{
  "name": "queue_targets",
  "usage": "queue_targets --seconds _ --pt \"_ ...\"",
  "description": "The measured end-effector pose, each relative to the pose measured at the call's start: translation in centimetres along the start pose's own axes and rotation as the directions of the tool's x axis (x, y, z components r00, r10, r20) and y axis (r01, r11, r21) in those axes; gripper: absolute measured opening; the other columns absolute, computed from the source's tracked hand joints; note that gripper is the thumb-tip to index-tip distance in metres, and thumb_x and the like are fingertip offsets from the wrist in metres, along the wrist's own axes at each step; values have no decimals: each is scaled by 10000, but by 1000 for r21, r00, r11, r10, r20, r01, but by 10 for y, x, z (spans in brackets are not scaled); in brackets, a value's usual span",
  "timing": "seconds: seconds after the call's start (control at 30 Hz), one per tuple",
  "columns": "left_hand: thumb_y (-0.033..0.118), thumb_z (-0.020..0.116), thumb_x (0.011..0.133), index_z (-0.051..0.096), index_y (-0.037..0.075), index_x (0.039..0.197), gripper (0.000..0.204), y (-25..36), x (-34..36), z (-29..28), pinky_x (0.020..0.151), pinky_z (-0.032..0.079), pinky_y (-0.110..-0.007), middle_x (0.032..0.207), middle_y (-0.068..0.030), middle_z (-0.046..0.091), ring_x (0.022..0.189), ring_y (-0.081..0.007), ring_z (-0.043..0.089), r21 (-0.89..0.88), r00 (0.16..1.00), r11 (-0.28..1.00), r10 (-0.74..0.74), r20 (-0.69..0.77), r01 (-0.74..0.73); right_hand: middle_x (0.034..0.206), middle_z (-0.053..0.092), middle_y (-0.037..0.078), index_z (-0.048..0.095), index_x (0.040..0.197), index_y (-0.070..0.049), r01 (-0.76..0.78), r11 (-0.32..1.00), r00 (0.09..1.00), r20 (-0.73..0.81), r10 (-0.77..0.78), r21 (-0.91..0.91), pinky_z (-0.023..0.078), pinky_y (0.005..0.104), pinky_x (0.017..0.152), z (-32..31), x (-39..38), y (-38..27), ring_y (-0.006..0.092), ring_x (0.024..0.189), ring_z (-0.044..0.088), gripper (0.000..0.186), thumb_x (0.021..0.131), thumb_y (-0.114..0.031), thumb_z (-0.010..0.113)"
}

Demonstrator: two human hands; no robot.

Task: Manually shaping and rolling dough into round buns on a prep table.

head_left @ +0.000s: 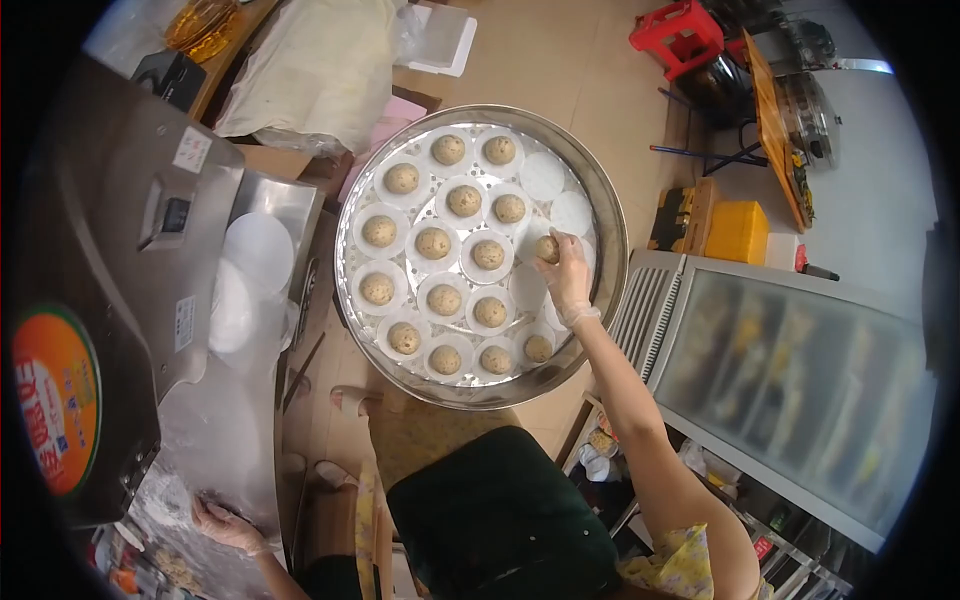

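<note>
Right hand (568, 274), pinching speckled ball (546, 250); round tray (612, 200), other balls (433, 243) spaced on paper discs (542, 177), likely against sticking; left hand (230, 527), loosely spread.

- The right hand (566, 275), in a thin clear glove, grips a speckled ball (547, 248) over the right side of a round metal tray (608, 215).
- Other speckled balls (433, 243) sit apart on white paper rounds (542, 177) across the tray; several rounds near the right hand are bare.
- The left hand (228, 526), also gloved, is at a floury metal desk (225, 420), beside a large metal machine (110, 200).
- Pale cloth (310, 70) lies beyond the machine.
- A glass-fronted cabinet (790, 370) stands right of the tray; a red stool (685, 40) is farther off.
</note>
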State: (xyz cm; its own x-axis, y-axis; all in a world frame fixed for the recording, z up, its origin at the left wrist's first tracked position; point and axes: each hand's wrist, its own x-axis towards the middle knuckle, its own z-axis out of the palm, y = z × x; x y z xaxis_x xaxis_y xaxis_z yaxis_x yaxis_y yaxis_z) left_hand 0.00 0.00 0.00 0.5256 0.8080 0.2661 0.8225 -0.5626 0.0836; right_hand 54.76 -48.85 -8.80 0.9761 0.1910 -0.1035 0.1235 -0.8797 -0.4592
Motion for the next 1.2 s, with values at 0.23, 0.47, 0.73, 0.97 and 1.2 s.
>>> queue_targets --seconds 0.23,0.47,0.73,0.97,1.2 --pt "290 443 1043 552 -25 1315 430 15 0 20 983 471 -440 1307 -235 539 1178 -384 539 47 1000 999 9 0 -9 1232 577 149 537 1308 -90 -20 997 1000 -2 20 -71 526 431 854 21 30 27 341 1049 622 598 767 -182 775" --pt "194 483 1029 558 -35 1293 358 18 -2 17 950 488 -415 1271 -236 550 1151 -353 565 -180 996 983 -47 -72 33 1405 484 202 398 1447 -75 -33 987 999 16 36 -155 506 440 931 -32 -31 8 366 1188 564 768 790 -217 771" --pt "104 546 948 625 5 1193 275 43 -10 1 941 470 -430 1118 -178 625 1034 -340 593 -113 980 990 -100 -173 81 1153 661 197 563 1306 -16 167 976 683 697 -218 141 517 394 864 -42 -153 -121 320 1000 660 588 830 -301 759" --pt "111 601 845 565 78 1293 451 47 -24 43 974 433 -490 1221 -181 573 1142 -382 516 -105 979 979 -182 -95 172 1234 627 205 540 1357 -81 482 729 221 738 -637 486 500 407 950 -32 -242 -281 338 1125 614 545 889 -318 686" --pt "121 666 794 544 87 1334 554 46 -12 12 975 459 -466 1259 -153 564 1097 -386 563 -402 962 890 -263 -70 214 1215 660 180 552 1344 -16 406 779 188 791 -583 478 526 351 903 2 -296 -394 269 1060 661 518 881 -187 710"
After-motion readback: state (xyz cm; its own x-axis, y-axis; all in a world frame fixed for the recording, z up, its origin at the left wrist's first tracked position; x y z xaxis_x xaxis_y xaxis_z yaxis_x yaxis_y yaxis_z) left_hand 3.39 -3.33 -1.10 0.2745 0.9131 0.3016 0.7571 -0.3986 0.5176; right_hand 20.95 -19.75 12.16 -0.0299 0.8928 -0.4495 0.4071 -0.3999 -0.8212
